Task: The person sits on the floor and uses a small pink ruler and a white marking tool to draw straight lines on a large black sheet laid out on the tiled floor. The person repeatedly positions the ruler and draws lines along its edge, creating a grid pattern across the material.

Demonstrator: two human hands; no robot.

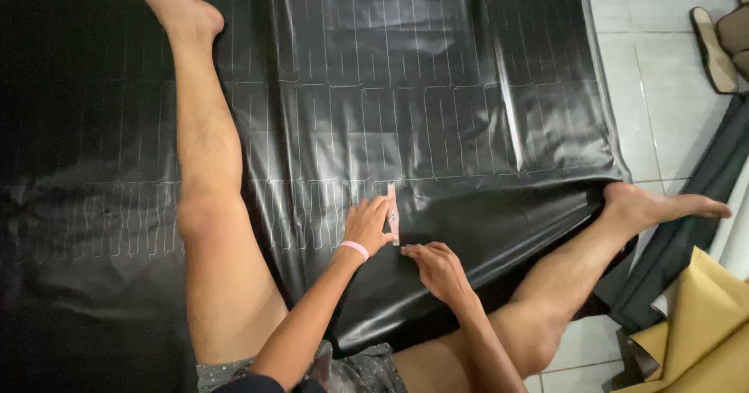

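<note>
A large black leather-like sheet [437,89] lies spread over the floor, covered with rows of thin pale traced outlines. My left hand [367,225], with a pink band on its wrist, presses a small pinkish template [393,215] flat against the sheet. Just below and right of it, my right hand [434,267] rests on the sheet with fingers curled near the template's lower end; whatever it holds is hidden. My bare legs stretch out on both sides over the sheet.
White floor tiles [671,104] show at the right. A sandal [711,48] lies at the upper right. Tan sheet material [702,331] and a dark folded strip [694,214] sit at the lower right, by my right foot [663,206].
</note>
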